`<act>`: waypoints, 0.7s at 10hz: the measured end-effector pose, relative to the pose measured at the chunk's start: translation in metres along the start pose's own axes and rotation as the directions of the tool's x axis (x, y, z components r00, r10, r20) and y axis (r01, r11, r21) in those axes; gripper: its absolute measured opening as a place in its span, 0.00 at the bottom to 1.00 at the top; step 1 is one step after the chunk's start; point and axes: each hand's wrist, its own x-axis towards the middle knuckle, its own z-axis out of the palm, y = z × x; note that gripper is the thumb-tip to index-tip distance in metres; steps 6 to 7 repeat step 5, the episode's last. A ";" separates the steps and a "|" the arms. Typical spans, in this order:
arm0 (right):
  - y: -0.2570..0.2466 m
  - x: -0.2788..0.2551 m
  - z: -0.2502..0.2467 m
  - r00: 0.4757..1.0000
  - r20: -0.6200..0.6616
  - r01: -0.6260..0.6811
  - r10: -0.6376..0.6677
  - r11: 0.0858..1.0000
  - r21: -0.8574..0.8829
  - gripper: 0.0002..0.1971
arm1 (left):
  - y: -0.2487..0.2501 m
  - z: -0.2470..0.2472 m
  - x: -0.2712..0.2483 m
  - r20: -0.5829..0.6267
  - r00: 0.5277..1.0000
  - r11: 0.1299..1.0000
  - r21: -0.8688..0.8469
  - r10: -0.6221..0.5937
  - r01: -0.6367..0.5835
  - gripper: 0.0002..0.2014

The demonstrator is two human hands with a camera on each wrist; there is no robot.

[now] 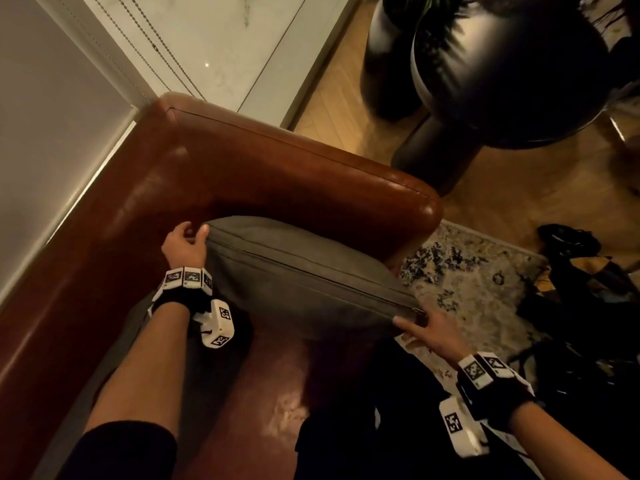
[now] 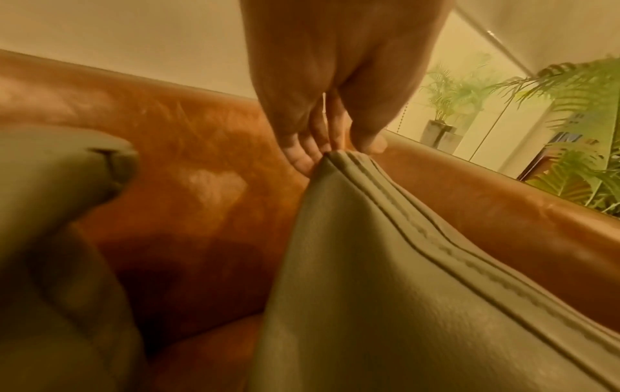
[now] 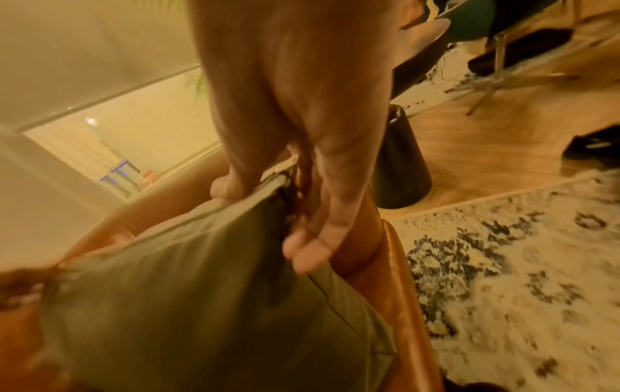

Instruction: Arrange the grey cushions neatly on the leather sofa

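A grey cushion (image 1: 304,271) stands on edge on the brown leather sofa (image 1: 277,168), leaning toward the armrest at the sofa's end. My left hand (image 1: 195,233) pinches its far top corner, thumb on one side and fingers on the other (image 2: 339,149). My right hand (image 1: 415,323) grips the near top corner by the metal zip pull (image 3: 285,165), thumb on top and fingers underneath. In the right wrist view the cushion (image 3: 201,291) hangs below the hand (image 3: 268,220). A second grey cushion (image 2: 57,238) lies against the backrest under my left forearm.
Beyond the armrest a large black rounded planter (image 1: 502,81) stands on the wood floor. A patterned rug (image 1: 478,289) lies beside the sofa, with dark bags and clothes (image 1: 588,271) on it at right. A pale wall (image 1: 52,98) runs behind the backrest.
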 end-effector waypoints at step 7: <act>-0.005 0.000 -0.010 0.992 0.109 -0.031 0.057 0.974 -0.225 0.21 | -0.008 0.001 -0.046 -0.076 0.952 0.946 -0.163 -0.296 0.281 0.22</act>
